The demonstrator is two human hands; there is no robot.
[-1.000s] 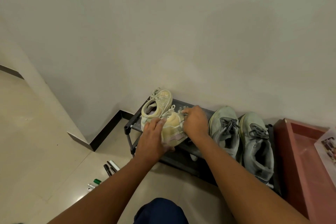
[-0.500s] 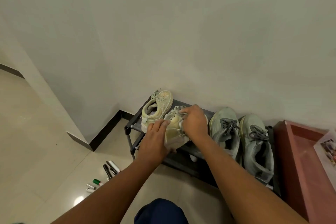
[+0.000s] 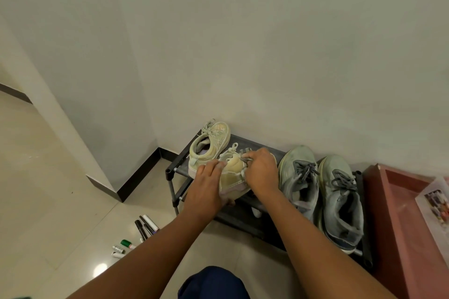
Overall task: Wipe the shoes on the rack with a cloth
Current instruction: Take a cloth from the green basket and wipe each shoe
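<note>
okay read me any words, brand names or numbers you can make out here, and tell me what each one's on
No text is readable.
Cream sneaker on the dark metal rack: faint toe marking, blurred.
Green-capped marker pens on the floor: labels too small.
Printed sheet in the red tray: blurred picture, nothing legible.

Glossy tiled floor point(image 3: 60, 201); matt painted wall point(image 3: 243, 43); dark metal rack point(image 3: 177, 177); scuffed fabric shoes point(image 3: 301, 177)

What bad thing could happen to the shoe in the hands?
The cream shoe is held off the rack between the left hand and right hand; if the grip slips, it may drop onto the markers on the floor. Its loose laces could also snag in the fingers.
</note>
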